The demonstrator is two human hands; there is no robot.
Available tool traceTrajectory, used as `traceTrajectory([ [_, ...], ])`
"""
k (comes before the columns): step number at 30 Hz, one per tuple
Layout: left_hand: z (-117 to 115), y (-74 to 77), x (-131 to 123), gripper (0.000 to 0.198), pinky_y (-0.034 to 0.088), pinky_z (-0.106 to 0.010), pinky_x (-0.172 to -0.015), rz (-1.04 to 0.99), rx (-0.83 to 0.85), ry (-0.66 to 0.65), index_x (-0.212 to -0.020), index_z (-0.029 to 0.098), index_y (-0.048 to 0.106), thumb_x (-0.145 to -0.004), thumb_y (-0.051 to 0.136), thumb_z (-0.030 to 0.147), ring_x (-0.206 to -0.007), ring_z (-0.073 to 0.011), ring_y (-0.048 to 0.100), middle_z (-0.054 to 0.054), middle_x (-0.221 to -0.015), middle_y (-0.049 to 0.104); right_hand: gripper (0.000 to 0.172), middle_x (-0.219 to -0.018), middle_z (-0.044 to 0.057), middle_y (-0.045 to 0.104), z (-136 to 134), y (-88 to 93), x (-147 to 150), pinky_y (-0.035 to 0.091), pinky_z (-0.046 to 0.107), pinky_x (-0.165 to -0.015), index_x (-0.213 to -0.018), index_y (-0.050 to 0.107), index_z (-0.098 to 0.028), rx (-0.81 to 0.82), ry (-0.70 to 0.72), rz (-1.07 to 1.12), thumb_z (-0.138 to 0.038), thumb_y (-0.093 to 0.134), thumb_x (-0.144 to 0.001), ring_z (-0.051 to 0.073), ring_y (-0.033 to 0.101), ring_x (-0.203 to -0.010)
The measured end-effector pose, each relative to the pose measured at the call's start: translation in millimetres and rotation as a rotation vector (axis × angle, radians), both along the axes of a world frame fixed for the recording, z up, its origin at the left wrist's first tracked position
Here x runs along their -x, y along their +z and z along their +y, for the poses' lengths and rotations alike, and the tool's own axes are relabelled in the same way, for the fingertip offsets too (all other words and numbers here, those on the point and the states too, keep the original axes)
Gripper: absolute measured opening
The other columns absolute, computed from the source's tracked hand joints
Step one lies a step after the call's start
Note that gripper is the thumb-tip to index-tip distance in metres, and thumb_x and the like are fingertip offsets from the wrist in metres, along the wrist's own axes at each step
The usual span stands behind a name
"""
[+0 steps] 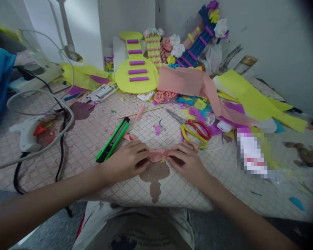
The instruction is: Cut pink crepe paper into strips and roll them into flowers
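Note:
A small strip of pink crepe paper [158,155] is stretched between my two hands, low over the near middle of the table. My left hand [130,160] pinches its left end, and my right hand [185,160] pinches the other end. Just beyond my left hand lies a green box cutter [113,140]. Scissors [191,130] with red and yellow handles rest past my right hand, blades pointing away to the left. A thin wooden stick [151,110] and a small pink paper piece [140,113] lie farther back.
A glue gun [28,133] with looping cords sits at the left. Yellow guitar-shaped paper craft [137,76] stands at the back, near a blue one [198,47]. Pink crepe sheet [182,81], yellow crepe paper [250,93] and scraps spread over the table [80,166]. Several markers [101,92] lie back left.

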State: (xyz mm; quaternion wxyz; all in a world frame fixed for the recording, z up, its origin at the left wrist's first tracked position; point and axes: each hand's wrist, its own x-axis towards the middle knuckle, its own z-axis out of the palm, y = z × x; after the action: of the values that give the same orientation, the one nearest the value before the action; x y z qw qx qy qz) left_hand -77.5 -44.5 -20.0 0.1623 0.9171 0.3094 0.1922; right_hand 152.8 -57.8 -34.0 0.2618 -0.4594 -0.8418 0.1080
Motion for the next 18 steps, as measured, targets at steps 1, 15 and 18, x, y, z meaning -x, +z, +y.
traceTrajectory([
  [1,-0.4,0.2,-0.9,0.015,0.043,-0.035,-0.08,0.01,-0.012,0.014,-0.094,0.018,0.06,-0.082,0.052,0.019,-0.086,-0.018,0.054,-0.004,-0.087,0.061,0.009,-0.081,-0.002,0.066,-0.6,0.4,0.8,0.026,0.041,-0.088,-0.082,0.065,-0.026,0.014,-0.014,0.014,-0.018,0.06,-0.08,0.016,0.058,-0.08],
  [15,-2.8,-2.5,-5.3,0.022,0.043,-0.037,-0.081,0.117,-0.178,0.046,-0.101,0.019,0.06,-0.09,0.042,0.025,-0.085,-0.018,0.053,-0.004,-0.084,0.061,0.006,-0.077,0.0,0.065,-3.0,5.0,8.4,0.03,0.041,-0.083,-0.073,0.066,-0.023,0.109,-0.117,0.094,-0.018,0.064,-0.075,0.018,0.057,-0.08],
  [18,-2.7,-3.1,-4.7,0.021,0.043,-0.037,-0.079,0.123,-0.194,0.044,-0.099,0.018,0.061,-0.09,0.043,0.026,-0.084,-0.0184,0.053,-0.004,-0.085,0.062,0.006,-0.079,-0.001,0.065,-2.9,4.5,7.5,0.029,0.041,-0.084,-0.074,0.066,-0.023,0.118,-0.122,0.08,-0.019,0.063,-0.076,0.018,0.057,-0.081],
])
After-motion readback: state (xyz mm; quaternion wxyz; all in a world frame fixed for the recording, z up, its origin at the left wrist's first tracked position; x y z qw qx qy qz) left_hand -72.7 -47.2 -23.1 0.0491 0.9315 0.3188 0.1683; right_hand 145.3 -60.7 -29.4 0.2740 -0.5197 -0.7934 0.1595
